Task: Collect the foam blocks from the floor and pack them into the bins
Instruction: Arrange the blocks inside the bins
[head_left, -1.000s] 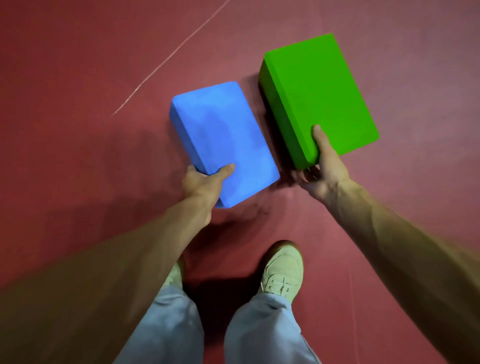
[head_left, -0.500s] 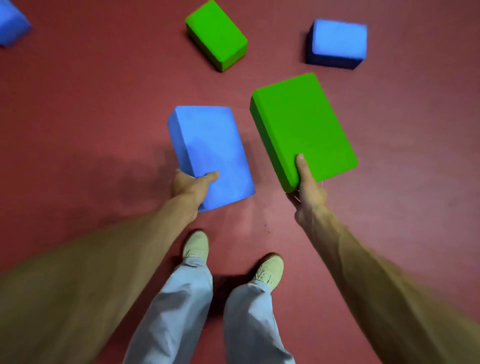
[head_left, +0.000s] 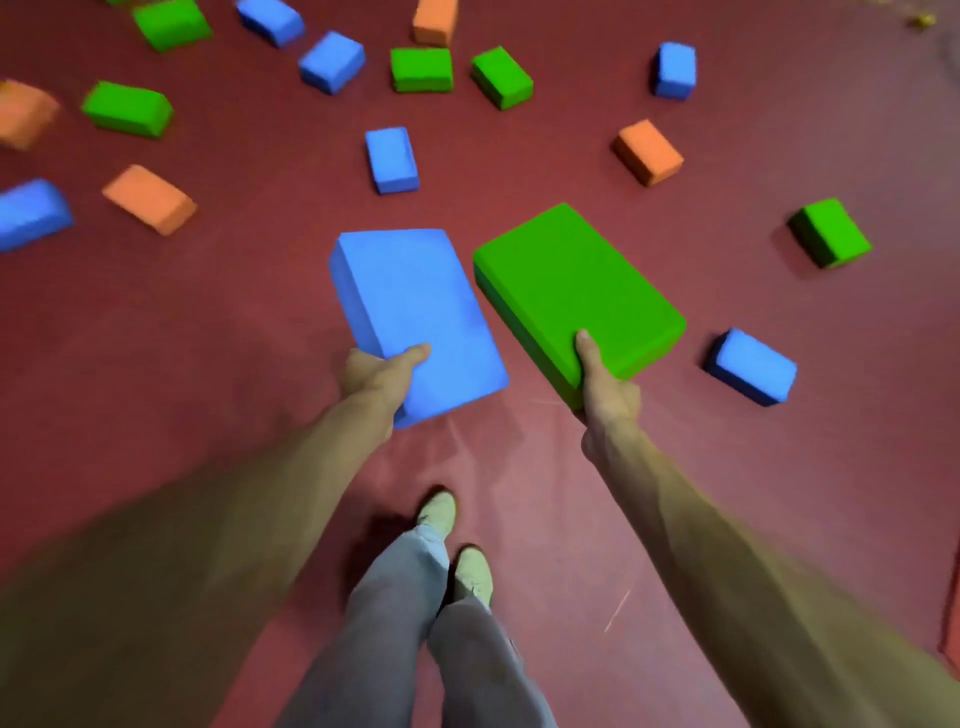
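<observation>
Gripping a blue rectangular foam block (head_left: 415, 317), the left hand (head_left: 376, 376) curls its fingers round it; the right hand (head_left: 605, 392) clasps a green rectangular foam block (head_left: 576, 280) above the red floor (head_left: 208, 338).

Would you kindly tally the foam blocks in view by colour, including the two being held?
Blue blocks: 7, one in the left hand
Green blocks: 6, one in the right hand
Orange blocks: 4
Total: 17
A green sliver at the top edge is left out.
</observation>
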